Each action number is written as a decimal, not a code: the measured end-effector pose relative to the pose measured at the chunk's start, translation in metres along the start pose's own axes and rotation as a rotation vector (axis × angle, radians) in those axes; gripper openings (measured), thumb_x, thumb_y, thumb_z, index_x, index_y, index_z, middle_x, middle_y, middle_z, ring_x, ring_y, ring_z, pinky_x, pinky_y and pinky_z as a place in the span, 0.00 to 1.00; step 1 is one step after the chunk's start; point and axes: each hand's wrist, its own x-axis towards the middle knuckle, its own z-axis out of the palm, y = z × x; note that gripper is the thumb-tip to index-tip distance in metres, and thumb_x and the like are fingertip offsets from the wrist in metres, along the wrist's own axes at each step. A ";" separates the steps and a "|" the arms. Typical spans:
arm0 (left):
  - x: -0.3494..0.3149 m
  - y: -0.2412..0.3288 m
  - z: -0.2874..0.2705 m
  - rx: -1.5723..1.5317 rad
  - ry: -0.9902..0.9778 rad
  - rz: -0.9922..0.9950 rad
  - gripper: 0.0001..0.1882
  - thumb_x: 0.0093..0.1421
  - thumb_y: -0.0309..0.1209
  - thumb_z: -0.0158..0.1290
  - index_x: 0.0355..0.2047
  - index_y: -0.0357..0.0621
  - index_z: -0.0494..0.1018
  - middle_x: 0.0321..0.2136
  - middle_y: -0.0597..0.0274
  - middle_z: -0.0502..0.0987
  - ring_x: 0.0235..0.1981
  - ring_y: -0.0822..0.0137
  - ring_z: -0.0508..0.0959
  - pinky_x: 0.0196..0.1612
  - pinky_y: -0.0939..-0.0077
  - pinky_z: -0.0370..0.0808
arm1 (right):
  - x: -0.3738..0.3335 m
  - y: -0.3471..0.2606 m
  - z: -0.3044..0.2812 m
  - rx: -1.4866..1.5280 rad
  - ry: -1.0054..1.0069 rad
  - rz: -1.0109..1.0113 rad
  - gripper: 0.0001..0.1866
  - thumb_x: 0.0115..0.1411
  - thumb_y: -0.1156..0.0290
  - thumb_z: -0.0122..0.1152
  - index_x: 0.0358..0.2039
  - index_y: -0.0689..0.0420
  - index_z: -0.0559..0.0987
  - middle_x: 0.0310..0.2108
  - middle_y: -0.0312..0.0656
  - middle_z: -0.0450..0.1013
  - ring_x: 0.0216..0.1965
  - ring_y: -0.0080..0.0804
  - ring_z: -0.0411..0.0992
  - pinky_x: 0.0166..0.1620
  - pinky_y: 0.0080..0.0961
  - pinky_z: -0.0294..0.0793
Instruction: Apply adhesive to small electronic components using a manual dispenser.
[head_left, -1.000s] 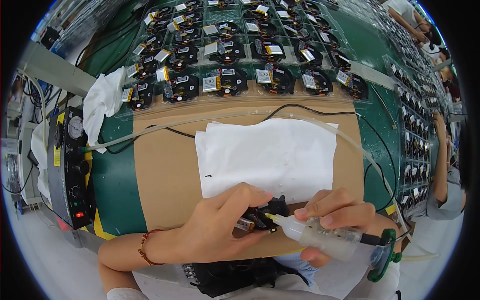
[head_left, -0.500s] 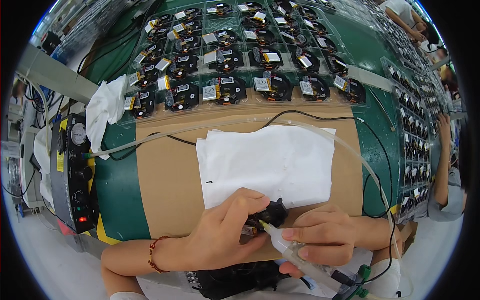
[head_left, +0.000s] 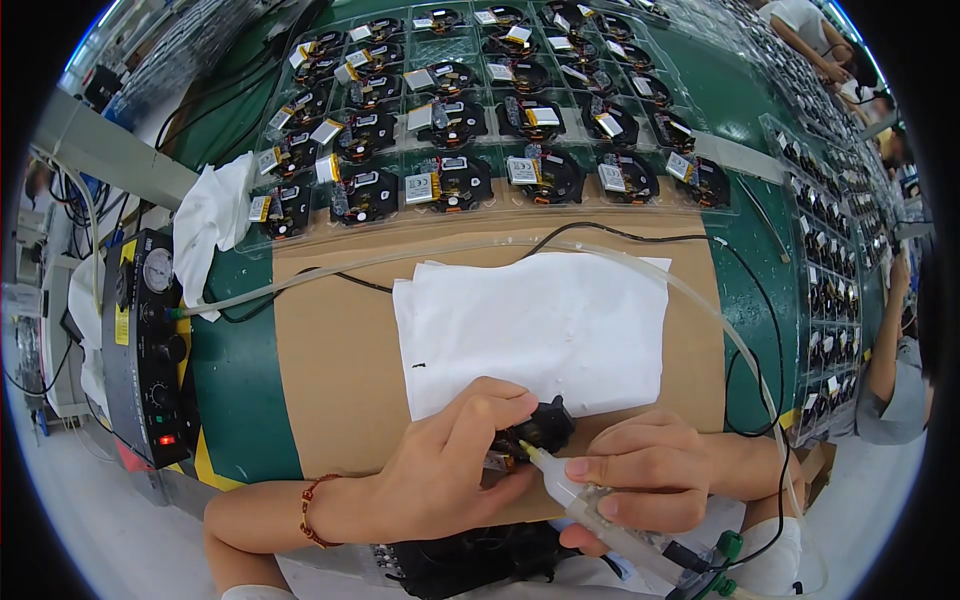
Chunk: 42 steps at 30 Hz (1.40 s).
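My left hand (head_left: 455,450) is closed round a small black round electronic assembly (head_left: 548,428), holding it tilted over the near edge of the white cloth (head_left: 535,325). My right hand (head_left: 645,475) grips a translucent glue-dispensing syringe (head_left: 600,508), its thumb and fingers wrapped round the barrel. The syringe's yellowish needle tip (head_left: 530,448) points into the assembly, at or very close to its surface; exact contact is too small to tell. A green-and-black fitting (head_left: 728,548) joins the syringe's rear end to a clear hose. My left fingers partly hide the assembly.
Brown cardboard (head_left: 330,400) lies under the cloth on a green tabletop (head_left: 235,390). A clear tray (head_left: 400,215) of black assemblies with silver batteries stands behind. A black dispenser controller (head_left: 140,350) sits at left, its hose (head_left: 400,255) arching across. A co-worker's arm (head_left: 885,340) shows at right.
Both of my hands, the assembly and the syringe hold practically the same position. At the right, the co-worker's hand has shifted slightly.
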 end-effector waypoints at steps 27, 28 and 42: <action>-0.001 0.000 0.002 -0.014 0.001 -0.057 0.29 0.44 0.22 0.62 0.45 0.36 0.60 0.40 0.50 0.70 0.31 0.56 0.76 0.27 0.73 0.75 | 0.000 0.002 0.000 -0.021 0.011 -0.003 0.20 0.44 0.68 0.71 0.33 0.58 0.69 0.29 0.51 0.74 0.19 0.31 0.71 0.20 0.19 0.72; -0.002 0.000 0.002 -0.023 0.001 -0.081 0.29 0.44 0.22 0.62 0.45 0.36 0.60 0.40 0.51 0.70 0.31 0.56 0.76 0.28 0.73 0.75 | 0.000 0.002 0.001 -0.031 0.018 0.000 0.20 0.44 0.68 0.71 0.33 0.58 0.69 0.29 0.50 0.74 0.19 0.31 0.71 0.20 0.19 0.72; 0.001 0.002 0.002 0.013 0.034 -0.154 0.29 0.43 0.28 0.65 0.43 0.35 0.64 0.33 0.52 0.72 0.30 0.56 0.77 0.28 0.72 0.76 | -0.001 0.001 0.000 -0.057 0.002 -0.024 0.20 0.45 0.69 0.70 0.33 0.58 0.69 0.29 0.51 0.74 0.19 0.30 0.71 0.20 0.19 0.73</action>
